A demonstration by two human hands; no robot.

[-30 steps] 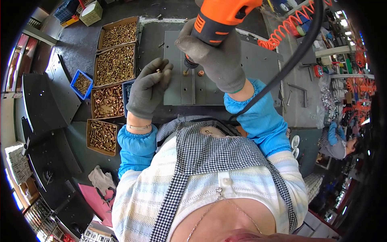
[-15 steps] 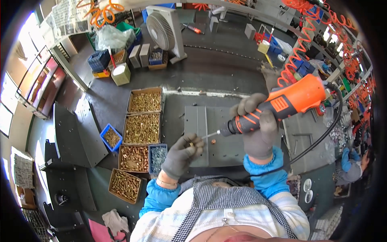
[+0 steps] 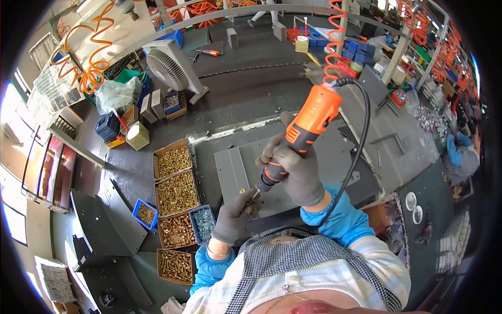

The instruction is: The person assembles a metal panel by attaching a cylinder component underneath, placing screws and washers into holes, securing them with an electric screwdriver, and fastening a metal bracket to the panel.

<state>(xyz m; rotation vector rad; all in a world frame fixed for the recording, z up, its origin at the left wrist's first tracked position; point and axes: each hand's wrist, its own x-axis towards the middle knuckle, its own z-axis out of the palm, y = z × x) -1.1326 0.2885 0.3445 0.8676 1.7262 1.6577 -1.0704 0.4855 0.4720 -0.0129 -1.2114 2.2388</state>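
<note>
My right hand (image 3: 298, 172), in a grey glove, is closed around the body of an orange and black power screwdriver (image 3: 308, 118), which tilts with its thin bit down and to the left. My left hand (image 3: 234, 215), also gloved, has its fingers pinched together at the tip of the bit; what they hold there is hidden. Under both hands lies a flat dark grey metal plate (image 3: 334, 170). A small yellow fastener (image 3: 242, 191) shows on the plate just beyond my left fingers. A black cable (image 3: 361, 144) runs from the tool's top down past my right sleeve.
Cardboard boxes of brass-coloured fasteners (image 3: 178, 193) stand left of the plate, with a blue bin of silvery pieces (image 3: 203, 224) beside them. Bent dark metal panels (image 3: 107, 220) lie farther left. A fan (image 3: 170, 68) stands at the back. An orange coiled hose (image 3: 334, 47) hangs above the tool.
The screwdriver has swung steeper, its bit now pointing more downward into my left fingers. My right hand has moved left and closer to my left hand. The view has shifted.
</note>
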